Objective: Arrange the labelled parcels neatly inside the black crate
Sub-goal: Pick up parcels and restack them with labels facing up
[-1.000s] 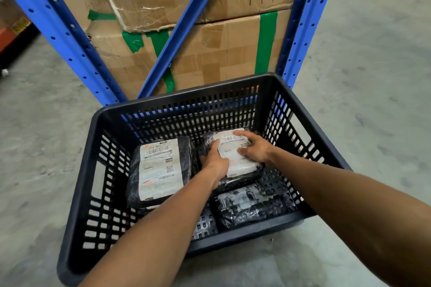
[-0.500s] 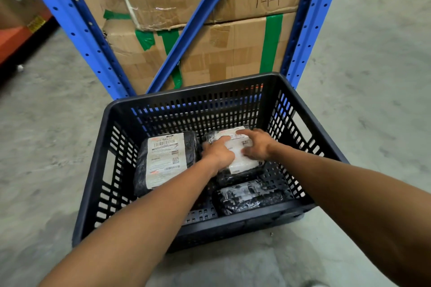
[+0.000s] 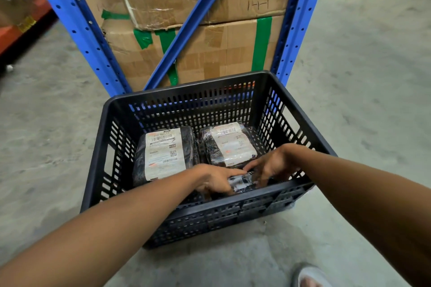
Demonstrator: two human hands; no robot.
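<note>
Parcels: two labelled (image 3: 164,154) (image 3: 231,144) flat in crate (image 3: 98,147) | both hands (image 3: 218,179) (image 3: 272,163) gripping third parcel (image 3: 242,182)

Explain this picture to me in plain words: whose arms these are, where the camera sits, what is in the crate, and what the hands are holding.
There is no machine here. A person wears a camera on the head, looking down at their own arms. On the concrete floor stands a black crate, in front of blue shelving with taped cardboard boxes. Inside lie two dark parcels with white labels, one on the left and one on the right, side by side. The left hand and right hand both reach a third, smaller parcel by the near wall; they touch it, but a firm grip cannot be confirmed.
</note>
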